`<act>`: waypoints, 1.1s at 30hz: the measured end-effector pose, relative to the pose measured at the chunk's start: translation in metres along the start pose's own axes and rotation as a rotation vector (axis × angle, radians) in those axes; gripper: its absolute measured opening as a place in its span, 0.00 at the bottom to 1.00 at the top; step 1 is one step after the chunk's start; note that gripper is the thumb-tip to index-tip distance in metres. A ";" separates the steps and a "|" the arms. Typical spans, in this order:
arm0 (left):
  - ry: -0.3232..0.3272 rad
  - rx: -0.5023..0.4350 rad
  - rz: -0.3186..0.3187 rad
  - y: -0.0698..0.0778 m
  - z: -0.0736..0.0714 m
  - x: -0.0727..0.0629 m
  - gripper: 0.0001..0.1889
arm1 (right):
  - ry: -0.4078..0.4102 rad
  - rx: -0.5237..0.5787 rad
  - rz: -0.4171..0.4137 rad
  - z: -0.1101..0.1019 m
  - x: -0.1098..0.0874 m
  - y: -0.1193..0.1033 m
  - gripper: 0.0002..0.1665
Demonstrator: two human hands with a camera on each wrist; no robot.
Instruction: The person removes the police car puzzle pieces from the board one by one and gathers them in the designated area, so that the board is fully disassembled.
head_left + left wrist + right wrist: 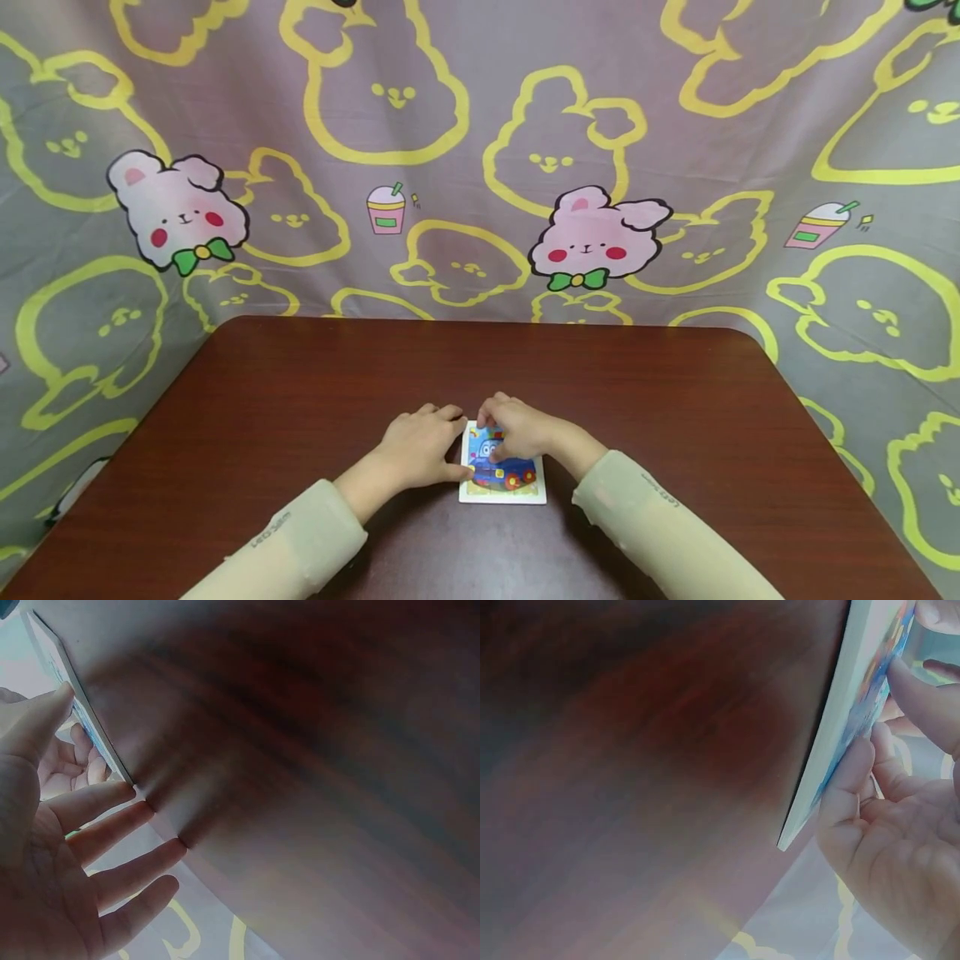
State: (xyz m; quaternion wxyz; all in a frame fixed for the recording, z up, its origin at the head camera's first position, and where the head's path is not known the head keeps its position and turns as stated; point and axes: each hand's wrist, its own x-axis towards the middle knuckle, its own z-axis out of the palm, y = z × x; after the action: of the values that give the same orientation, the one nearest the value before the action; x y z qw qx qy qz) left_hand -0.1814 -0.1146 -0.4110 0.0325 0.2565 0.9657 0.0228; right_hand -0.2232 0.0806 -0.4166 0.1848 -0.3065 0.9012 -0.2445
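Note:
A small flat picture board (489, 497) with a pale border lies on the table. It looks like a jigsaw puzzle, printed with a blue cartoon vehicle with red and yellow wheels. At its left edge is my left hand (420, 446), fingers spread and fairly straight, the thumb touching the lower left border. My right hand (525, 429) is over the upper right part, thumb and bent fingertips resting on the printed face. In the right wrist view, the board's thick pale edge (821, 761) shows beside the right fingers (847, 776). Whether a loose piece lies under them is hidden.
The dark reddish-brown table (315, 375) extends around the board on every side. Behind it and at both sides hangs a grey curtain (480, 183) with yellow outlines, rabbit heads and drink cups.

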 end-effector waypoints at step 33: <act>0.017 0.027 -0.041 0.002 0.001 0.003 0.32 | 0.011 0.032 -0.070 0.002 0.006 0.005 0.15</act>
State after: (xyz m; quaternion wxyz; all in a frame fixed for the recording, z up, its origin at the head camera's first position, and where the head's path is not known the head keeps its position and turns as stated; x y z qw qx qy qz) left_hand -0.1833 -0.1110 -0.4121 0.0212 0.2370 0.9712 0.0111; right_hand -0.2292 0.0794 -0.4218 0.1760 -0.3333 0.8870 -0.2667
